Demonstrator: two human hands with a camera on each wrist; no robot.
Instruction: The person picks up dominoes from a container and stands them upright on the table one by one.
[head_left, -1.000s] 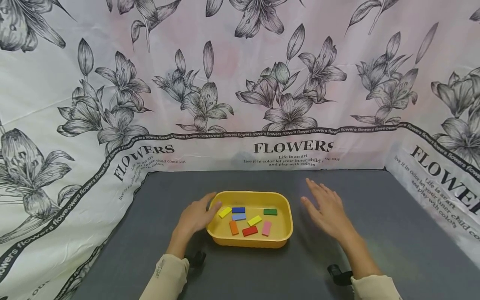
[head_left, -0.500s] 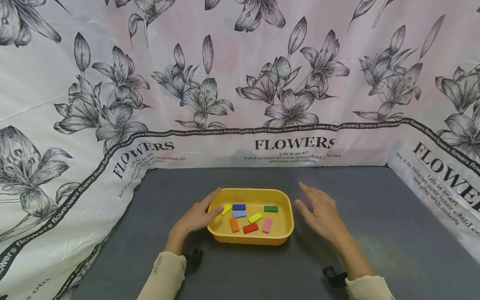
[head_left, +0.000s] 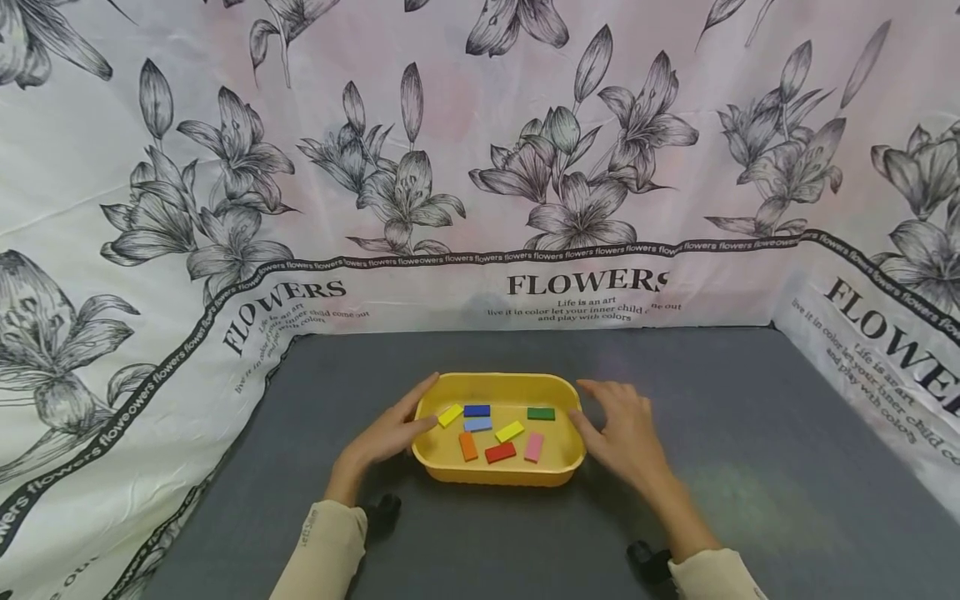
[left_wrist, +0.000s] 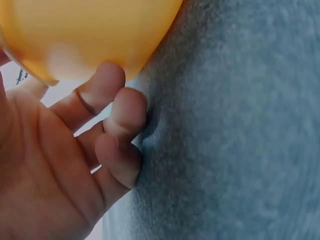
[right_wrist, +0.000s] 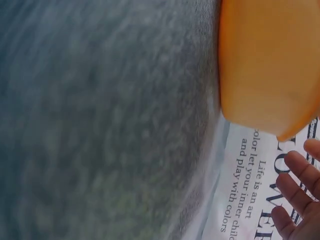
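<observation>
At the far left of the head view, the flower-printed cloth [head_left: 112, 250] hangs as a backdrop and folds down along the left edge of the grey table [head_left: 750, 433]. Lower left of centre, the left hand [head_left: 386, 433] lies against the left end of the yellow tray [head_left: 498, 477], thumb over the rim and fingers spread along the outer wall. In the left wrist view its fingertips [left_wrist: 112, 82] curl loosely against the tray's underside where it meets the table, so this hand cups the tray's end in a relaxed, fairly wide hold.

The tray sits just below the middle of the frame, flat on the table. Inside it, from left to right, lie a yellow block [head_left: 450, 415], an orange block [head_left: 468, 447], a dark blue block [head_left: 477, 410] with a light blue block [head_left: 477, 424] just beneath it, a red block [head_left: 500, 452], a second yellow block [head_left: 510, 431], a pink block [head_left: 534, 447] and a green block [head_left: 541, 413].

Right of the tray, the right hand [head_left: 622, 433] is spread wide with straight fingers, its thumb at the tray's right rim; whether it truly touches cannot be told. In the right wrist view its fingers [right_wrist: 295, 185] stand apart from the tray wall
</observation>
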